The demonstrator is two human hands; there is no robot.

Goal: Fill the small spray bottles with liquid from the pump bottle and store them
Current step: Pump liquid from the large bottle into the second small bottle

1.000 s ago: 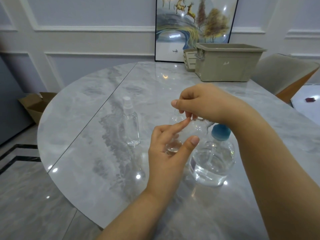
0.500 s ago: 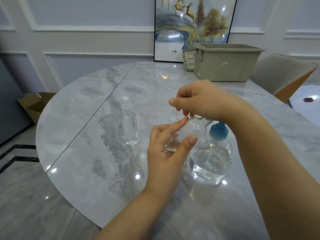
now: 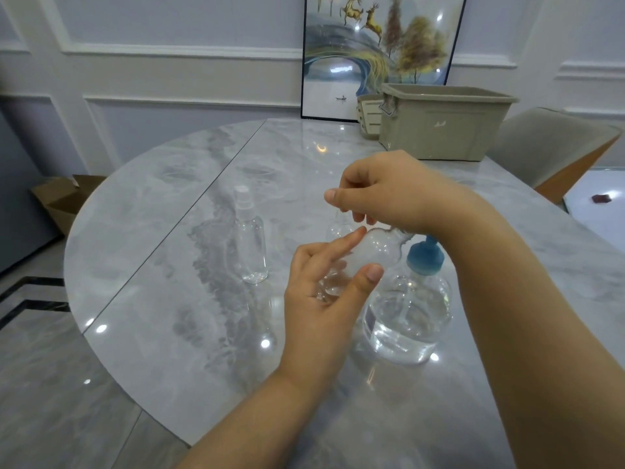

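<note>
Clear plastic, small and round-shouldered, the spray bottle [image 3: 368,255] in play is held tilted above the grey marble-patterned round table [image 3: 176,299], its base down in the left hand [image 3: 321,299] and its neck up under the right hand [image 3: 389,191]. The left hand grips the bottle's body with the thumb curled across the front and the forefinger stretched along the far side. The right hand hangs over the neck with its fingers bunched downward and pinched on the bottle's top; what exactly they pinch is hidden behind the fingers. Just beside the held bottle, to the right and standing on the table, is the large clear pump bottle with a blue collar [image 3: 409,313], partly full of clear liquid; its pump head is hidden by the right wrist. A second small clear spray bottle with a white nozzle and clear cap [image 3: 252,242] stands upright to the left, well apart from the hands. At the far edge of the table sits a beige plastic storage bin [image 3: 443,126], in front of a framed picture of deer and trees [image 3: 378,45] leaning on the wall
</note>
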